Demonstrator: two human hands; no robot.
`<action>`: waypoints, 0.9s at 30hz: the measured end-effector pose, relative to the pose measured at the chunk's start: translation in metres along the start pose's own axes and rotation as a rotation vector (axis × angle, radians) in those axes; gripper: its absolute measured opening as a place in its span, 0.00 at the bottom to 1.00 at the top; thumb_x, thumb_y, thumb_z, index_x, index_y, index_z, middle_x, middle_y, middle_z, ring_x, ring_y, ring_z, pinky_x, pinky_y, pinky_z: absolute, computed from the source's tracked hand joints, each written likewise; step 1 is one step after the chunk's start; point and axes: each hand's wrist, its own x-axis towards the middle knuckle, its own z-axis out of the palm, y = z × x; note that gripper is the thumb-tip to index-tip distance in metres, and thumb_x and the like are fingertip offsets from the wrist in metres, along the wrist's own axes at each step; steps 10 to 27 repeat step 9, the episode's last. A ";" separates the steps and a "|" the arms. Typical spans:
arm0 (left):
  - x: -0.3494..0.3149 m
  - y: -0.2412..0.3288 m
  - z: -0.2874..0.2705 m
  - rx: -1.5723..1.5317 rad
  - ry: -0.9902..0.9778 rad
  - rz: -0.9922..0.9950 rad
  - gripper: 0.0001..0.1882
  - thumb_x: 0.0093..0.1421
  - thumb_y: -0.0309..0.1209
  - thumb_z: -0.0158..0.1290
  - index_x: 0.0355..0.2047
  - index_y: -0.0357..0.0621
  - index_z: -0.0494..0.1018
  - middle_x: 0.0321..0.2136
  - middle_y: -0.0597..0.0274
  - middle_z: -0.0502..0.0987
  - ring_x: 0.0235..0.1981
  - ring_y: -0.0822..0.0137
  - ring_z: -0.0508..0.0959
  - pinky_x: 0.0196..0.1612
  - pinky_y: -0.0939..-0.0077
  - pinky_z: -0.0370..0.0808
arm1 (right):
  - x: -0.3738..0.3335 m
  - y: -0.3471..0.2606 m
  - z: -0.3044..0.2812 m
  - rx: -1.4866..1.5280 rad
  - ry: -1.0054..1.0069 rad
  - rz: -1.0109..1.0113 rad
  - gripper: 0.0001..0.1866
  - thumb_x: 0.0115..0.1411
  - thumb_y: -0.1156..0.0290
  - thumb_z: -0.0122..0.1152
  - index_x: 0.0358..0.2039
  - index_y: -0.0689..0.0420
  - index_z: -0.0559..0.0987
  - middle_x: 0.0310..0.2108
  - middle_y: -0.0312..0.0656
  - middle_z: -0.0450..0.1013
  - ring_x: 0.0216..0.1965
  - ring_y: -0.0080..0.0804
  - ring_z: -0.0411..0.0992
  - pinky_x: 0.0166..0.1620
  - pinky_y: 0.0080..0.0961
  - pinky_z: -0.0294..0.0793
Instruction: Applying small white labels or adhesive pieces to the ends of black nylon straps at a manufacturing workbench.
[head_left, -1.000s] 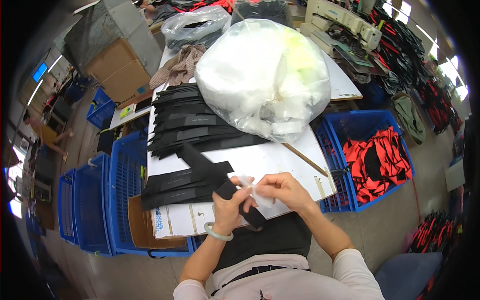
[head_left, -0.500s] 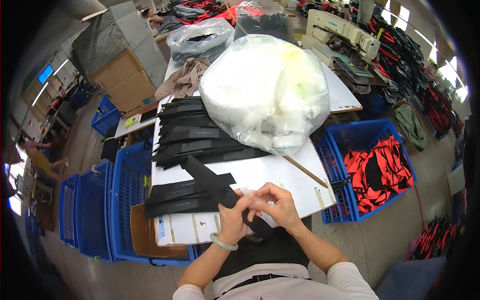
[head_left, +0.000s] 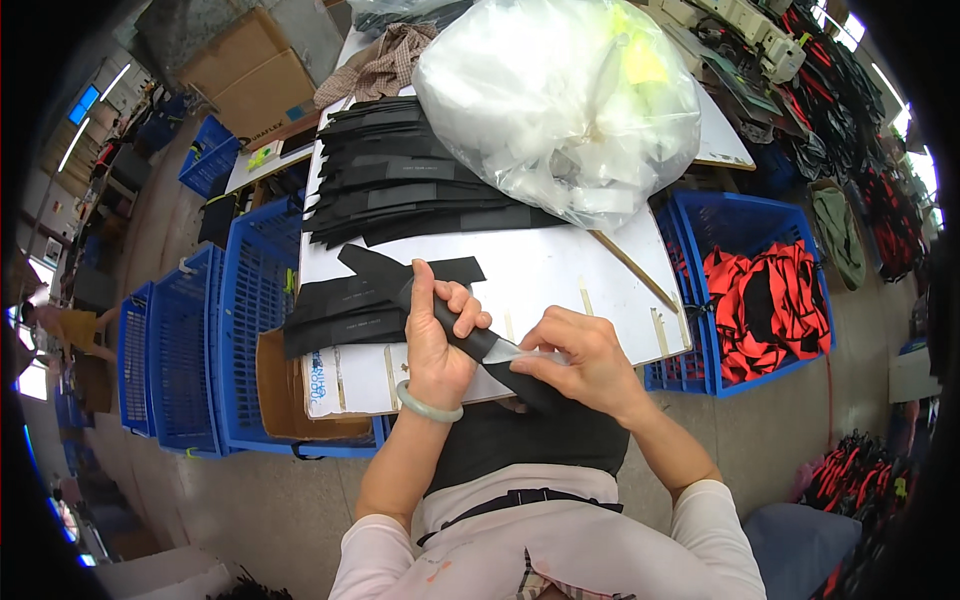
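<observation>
My left hand, with a pale bangle at the wrist, is wrapped round a black fabric strip over the table's near edge. The strip slants from the table down toward my lap. My right hand pinches a small translucent white plastic piece, which lies against the strip just right of my left fingers. Whether it encircles the strip I cannot tell. Beside my left hand a few black strips lie in a low pile. Farther back, several more strips are stacked in a large pile.
A big clear plastic bag of white pieces sits on the white table, a wooden stick beside it. At the right a blue crate holds red-and-black pieces. Blue crates and a cardboard box stand at the left.
The view has tipped down, so the table sits higher in the picture. My left fingers have closed round the strip. My right hand has drawn apart from the left, still pinching the plastic piece.
</observation>
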 end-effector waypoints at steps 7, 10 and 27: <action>-0.010 -0.010 0.001 0.013 -0.067 0.099 0.22 0.62 0.51 0.52 0.20 0.50 0.64 0.17 0.69 0.64 0.12 0.75 0.62 0.24 0.75 0.70 | -0.002 -0.010 0.028 -0.238 0.232 -0.117 0.13 0.45 0.73 0.68 0.18 0.59 0.70 0.16 0.39 0.66 0.17 0.32 0.66 0.21 0.26 0.63; -0.010 -0.014 -0.001 0.025 -0.100 0.115 0.21 0.63 0.50 0.51 0.22 0.50 0.64 0.17 0.69 0.64 0.13 0.75 0.63 0.25 0.74 0.71 | -0.001 -0.009 0.031 -0.223 0.213 -0.076 0.12 0.45 0.73 0.67 0.17 0.58 0.70 0.16 0.39 0.66 0.16 0.32 0.66 0.21 0.26 0.63; -0.010 -0.014 -0.001 0.025 -0.100 0.115 0.21 0.63 0.50 0.51 0.22 0.50 0.64 0.17 0.69 0.64 0.13 0.75 0.63 0.25 0.74 0.71 | -0.001 -0.009 0.031 -0.223 0.213 -0.076 0.12 0.45 0.73 0.67 0.17 0.58 0.70 0.16 0.39 0.66 0.16 0.32 0.66 0.21 0.26 0.63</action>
